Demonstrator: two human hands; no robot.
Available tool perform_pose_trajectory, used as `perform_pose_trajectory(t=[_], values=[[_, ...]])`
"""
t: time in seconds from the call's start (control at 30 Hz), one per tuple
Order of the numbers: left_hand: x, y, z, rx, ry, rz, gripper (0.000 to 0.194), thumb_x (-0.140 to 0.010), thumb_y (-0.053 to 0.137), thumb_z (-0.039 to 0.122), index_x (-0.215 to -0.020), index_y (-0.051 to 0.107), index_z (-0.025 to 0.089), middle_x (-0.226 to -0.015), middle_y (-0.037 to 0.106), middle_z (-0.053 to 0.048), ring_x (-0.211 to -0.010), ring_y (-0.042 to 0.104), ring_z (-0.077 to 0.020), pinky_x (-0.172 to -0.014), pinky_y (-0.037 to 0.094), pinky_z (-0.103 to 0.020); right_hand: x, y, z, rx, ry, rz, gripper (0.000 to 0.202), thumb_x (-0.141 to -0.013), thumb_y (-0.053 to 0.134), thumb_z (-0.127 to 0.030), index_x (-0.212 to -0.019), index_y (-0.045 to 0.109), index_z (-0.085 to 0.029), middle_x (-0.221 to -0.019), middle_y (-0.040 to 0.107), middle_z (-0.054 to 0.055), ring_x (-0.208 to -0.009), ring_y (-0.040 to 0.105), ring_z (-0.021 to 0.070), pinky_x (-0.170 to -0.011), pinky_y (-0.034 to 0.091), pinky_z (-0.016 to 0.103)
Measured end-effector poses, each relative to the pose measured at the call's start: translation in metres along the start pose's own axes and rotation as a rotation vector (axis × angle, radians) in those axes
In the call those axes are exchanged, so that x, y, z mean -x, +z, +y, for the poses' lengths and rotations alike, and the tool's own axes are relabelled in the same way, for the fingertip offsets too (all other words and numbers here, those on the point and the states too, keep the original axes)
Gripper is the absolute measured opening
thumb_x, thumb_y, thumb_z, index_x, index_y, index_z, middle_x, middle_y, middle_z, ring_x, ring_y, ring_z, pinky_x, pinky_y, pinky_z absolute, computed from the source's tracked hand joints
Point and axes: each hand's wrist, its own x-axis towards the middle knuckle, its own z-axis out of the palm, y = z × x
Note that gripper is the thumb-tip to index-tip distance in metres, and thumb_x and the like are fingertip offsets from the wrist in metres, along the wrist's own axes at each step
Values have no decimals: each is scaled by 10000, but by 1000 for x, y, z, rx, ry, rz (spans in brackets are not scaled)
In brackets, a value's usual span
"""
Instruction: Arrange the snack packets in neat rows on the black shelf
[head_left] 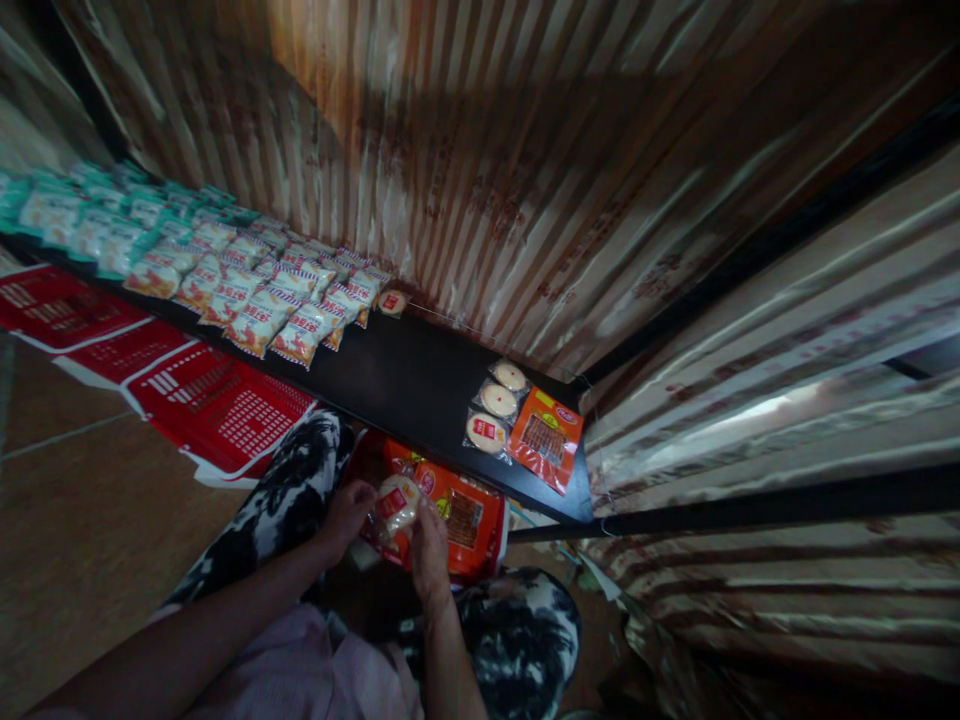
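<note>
Low over a red basket [498,548], I hold a round pale pastry in clear wrapping [397,502] with a red label facing up. My left hand [348,516] pinches the wrapper's left edge. On the other edge, the fingers and thumb of my right hand [430,548] are closed. Under the pastry, an orange packet [466,518] with a picture of brown sticks lies in the basket. Three similar wrapped pastries [498,400] lie in a row on the black shelf [405,375], beside another orange packet [546,440].
White and red snack bags [277,300] crowd the shelf's left half, with green bags [90,215] beyond. A single wrapped pastry [392,302] lies beside them at the back. Red baskets [225,405] stand along the shelf's front left. Striped sheeting [480,150] hangs behind; a dark pole [697,515] runs to the right.
</note>
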Motion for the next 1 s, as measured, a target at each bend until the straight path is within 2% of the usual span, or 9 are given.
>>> perform_pose_trajectory(t=[0.13, 0.33, 0.43, 0.6, 0.7, 0.83, 1.0], values=[[2, 7, -3, 67, -51, 11, 210, -688, 532, 379, -731, 532, 173, -625, 580, 11, -613, 590, -152, -583, 473, -268, 3, 2, 1, -126, 88, -67, 469, -711, 666, -440, -1090, 597, -172, -1027, 685, 85, -891, 653, 211, -781, 522, 344], [-1, 13, -13, 33, -94, 60, 196, -729, 527, 363, -754, 521, 169, -640, 596, -4, -638, 619, -167, -593, 500, -285, 4, 3, 3, -123, 89, -98, 482, -700, 684, -418, -1105, 582, -178, -1020, 695, 73, -883, 659, 206, -799, 513, 339], [-3, 13, -17, -60, -14, 81, 165, -731, 517, 331, -766, 523, 170, -713, 625, -30, -723, 635, -190, -667, 506, -312, 4, 3, 2, -81, 70, -80, 497, -709, 670, -442, -1116, 578, -171, -993, 701, 71, -849, 662, 200, -744, 524, 318], [3, 12, -15, -199, 275, 157, 209, -708, 489, 178, -914, 522, 181, -930, 613, -51, -865, 616, -180, -820, 487, -349, 6, 6, -2, -46, 49, -61, 454, -736, 640, -467, -1084, 585, -179, -906, 708, 48, -741, 661, 163, -635, 519, 257], [9, 12, -10, -290, 405, 141, 228, -695, 457, 109, -886, 547, 197, -951, 574, -45, -909, 589, -172, -869, 473, -358, 7, 6, -3, -37, 52, -61, 375, -735, 646, -463, -995, 601, -197, -832, 706, 17, -676, 651, 141, -606, 512, 237], [14, 13, -6, -340, 421, 117, 186, -730, 439, 138, -866, 556, 184, -960, 564, -64, -927, 585, -185, -880, 471, -369, 7, 5, -3, -36, 71, -80, 394, -725, 659, -458, -1014, 602, -195, -884, 706, 28, -693, 654, 146, -609, 518, 240], [20, 13, 0, -316, 344, 35, 188, -792, 438, 264, -938, 530, 188, -1001, 600, -71, -969, 584, -194, -896, 453, -374, 8, 6, -8, -12, 49, -113, 490, -739, 636, -471, -1142, 593, -197, -994, 699, 57, -853, 657, 192, -729, 531, 300]])
